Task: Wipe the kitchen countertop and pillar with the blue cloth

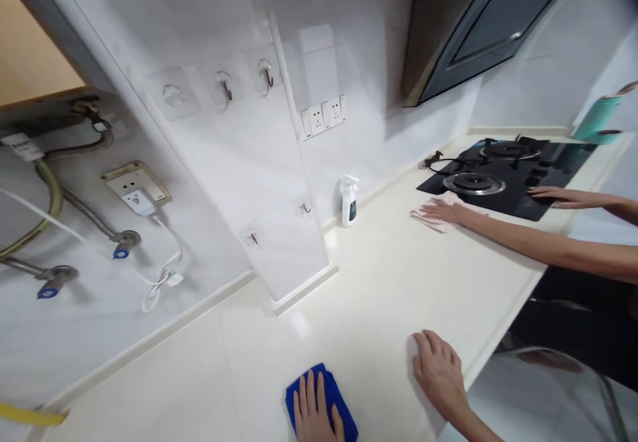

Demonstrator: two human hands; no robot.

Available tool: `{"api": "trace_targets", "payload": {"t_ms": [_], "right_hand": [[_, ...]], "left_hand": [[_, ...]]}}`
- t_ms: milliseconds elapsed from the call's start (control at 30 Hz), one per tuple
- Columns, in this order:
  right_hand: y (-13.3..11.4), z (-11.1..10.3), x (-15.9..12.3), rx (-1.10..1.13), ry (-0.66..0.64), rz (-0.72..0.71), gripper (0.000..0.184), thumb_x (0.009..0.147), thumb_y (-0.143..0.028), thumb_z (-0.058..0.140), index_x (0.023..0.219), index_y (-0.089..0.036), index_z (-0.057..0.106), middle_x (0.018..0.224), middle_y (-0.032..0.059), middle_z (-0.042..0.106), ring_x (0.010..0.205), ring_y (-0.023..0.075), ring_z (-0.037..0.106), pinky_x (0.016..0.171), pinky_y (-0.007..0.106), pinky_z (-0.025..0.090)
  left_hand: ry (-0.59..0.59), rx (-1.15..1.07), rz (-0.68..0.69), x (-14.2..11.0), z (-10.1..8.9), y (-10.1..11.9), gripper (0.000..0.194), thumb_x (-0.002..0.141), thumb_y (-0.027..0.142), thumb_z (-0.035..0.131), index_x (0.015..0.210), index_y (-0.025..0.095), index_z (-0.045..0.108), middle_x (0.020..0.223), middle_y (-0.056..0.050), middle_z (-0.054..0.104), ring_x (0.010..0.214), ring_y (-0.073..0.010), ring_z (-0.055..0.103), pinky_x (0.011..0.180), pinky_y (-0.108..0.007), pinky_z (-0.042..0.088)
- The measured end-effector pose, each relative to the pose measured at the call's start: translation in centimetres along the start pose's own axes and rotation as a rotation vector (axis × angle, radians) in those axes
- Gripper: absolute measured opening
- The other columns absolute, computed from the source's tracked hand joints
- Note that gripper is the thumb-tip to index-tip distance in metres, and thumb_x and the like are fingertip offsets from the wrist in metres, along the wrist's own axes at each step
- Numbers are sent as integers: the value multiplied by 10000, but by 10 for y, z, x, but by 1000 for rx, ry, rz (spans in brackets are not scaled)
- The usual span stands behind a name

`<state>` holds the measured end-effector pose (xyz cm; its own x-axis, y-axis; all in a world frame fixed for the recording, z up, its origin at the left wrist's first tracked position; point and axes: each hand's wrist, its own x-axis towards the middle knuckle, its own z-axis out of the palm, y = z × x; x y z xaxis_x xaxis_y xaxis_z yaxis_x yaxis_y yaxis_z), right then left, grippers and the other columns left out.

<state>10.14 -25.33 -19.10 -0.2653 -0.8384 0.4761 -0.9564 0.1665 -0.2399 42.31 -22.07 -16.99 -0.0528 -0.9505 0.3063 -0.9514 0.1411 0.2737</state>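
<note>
A folded blue cloth (343,410) lies on the countertop at the bottom of the view. My left hand (316,412) rests flat on it, fingers stretched out and the thumb off to the right side. Farther right, my right hand (441,372) leans on the counter near its front edge, fingers loosely bent and nothing visible in them. Both wrists run toward the lower edge of the picture. The cream countertop (369,296) extends from under my hands back to the wall and the stove.
Another person's hand (441,211) presses a pink cloth (441,224) beside the black gas stove (518,193); their other hand (558,196) touches the stove. A white spray bottle (348,206) stands by the wall. A wall column (279,242) juts out, with hooks on it.
</note>
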Motion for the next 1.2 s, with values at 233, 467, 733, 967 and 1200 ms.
{"api": "trace_targets", "payload": {"t_ms": [233,467,733,967,1200], "right_hand": [[-10,-15,4,75,-11,-49,418,836,-150,402,1233,-168,531,1325,174,522,1265,337,465,1056,556,362],[-94,-35,32,449,-174,-585,610,839,-122,390,1446,-181,413,1530,103,399,1453,277,266,1177,520,253],[-151,-26,51,522,-595,-873,677,828,-245,479,1496,-279,376,1585,17,329,1492,335,129,1195,631,52],[-98,-4,70,478,-441,-860,650,876,-299,499,1509,-309,350,1590,24,312,1465,337,226,1187,608,136],[-45,35,141,244,-283,-600,582,867,-248,445,1447,-288,461,1541,34,407,1421,319,314,1133,569,255]], "left_hand": [[-63,-185,-78,88,16,87,589,907,370,446,1473,211,403,1564,-112,382,1476,-310,274,1231,-589,199],[51,-375,-299,89,-6,30,577,968,351,249,1486,115,347,1575,-143,360,1463,-201,313,1225,-417,288],[142,108,-588,34,-42,-77,623,948,438,231,1436,119,450,1569,-195,346,1502,-327,173,1216,-572,188],[149,212,-651,23,-35,-78,668,937,467,187,1447,114,436,1554,-203,368,1484,-345,228,1197,-569,238],[259,245,-607,18,-23,-85,652,931,469,194,1451,160,439,1549,-176,392,1497,-312,205,1184,-570,274]]}}
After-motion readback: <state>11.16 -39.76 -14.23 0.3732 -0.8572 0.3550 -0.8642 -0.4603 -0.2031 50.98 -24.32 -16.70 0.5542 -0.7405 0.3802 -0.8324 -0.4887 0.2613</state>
